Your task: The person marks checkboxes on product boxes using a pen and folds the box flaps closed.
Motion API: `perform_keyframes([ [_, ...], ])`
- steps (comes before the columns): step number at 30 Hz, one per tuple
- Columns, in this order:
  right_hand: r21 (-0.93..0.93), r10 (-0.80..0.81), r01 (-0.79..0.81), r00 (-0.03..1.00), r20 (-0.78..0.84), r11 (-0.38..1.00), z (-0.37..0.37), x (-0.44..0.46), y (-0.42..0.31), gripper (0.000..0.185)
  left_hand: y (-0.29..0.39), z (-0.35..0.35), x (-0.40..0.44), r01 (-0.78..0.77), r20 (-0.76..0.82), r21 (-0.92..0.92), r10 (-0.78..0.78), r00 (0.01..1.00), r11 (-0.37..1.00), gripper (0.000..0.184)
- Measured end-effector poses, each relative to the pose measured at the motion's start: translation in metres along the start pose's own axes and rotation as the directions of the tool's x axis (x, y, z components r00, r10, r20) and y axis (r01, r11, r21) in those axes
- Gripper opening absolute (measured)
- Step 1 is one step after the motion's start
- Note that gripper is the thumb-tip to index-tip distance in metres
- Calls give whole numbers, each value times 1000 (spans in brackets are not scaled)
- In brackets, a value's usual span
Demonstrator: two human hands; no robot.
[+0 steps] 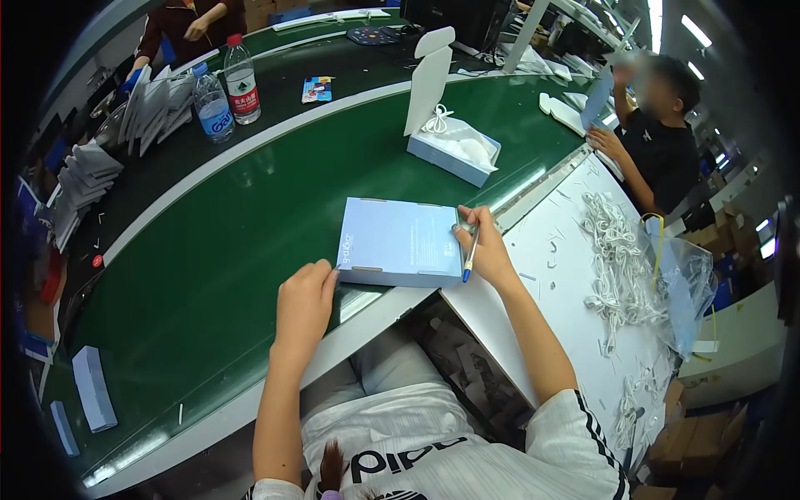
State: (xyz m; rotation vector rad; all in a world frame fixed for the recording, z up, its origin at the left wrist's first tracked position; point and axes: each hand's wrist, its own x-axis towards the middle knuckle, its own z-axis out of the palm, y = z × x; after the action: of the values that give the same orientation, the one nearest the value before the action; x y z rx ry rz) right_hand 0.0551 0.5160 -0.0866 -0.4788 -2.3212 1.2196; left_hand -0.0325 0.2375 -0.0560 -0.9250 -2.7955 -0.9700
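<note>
A closed light-blue box (402,237) lies on the green belt near its front edge. My left hand (307,292) is at the box's lower left corner, its fingers pressed together against it. At the right end, my right hand (485,244) grips the box's side, with a blue-capped pen (471,257) also held in its fingers and pointing down. Beyond the box stands an open box (452,150) with its lid raised, holding a coiled white cable (437,120) and a white wrapped item (472,151).
Bundled white cables (617,250) and a clear plastic bag (687,287) lie on the white side table (533,308). Two bottles (242,83) stand at the back left. A co-worker (658,142) handles a box at the right. Blue boxes (93,387) lie far left.
</note>
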Motion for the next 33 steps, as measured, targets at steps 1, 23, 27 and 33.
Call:
perform_keyframes([
  [1,12,13,-13,1000,5,1000,1,0,2,20,-2,-9,-4,34,30,1,-34,999,999,12],
  [23,632,-122,184,982,-141,753,4,-19,-60,23,50,32,-26,-1,-128,-947,-373,919,322,65],
  [27,707,-76,159,986,-149,689,-17,-10,-57,7,32,30,-31,26,-50,-684,-82,995,729,61],
  [33,329,-361,296,919,156,897,-45,-7,-107,18,33,26,-41,-29,-53,-660,-8,999,750,58],
])
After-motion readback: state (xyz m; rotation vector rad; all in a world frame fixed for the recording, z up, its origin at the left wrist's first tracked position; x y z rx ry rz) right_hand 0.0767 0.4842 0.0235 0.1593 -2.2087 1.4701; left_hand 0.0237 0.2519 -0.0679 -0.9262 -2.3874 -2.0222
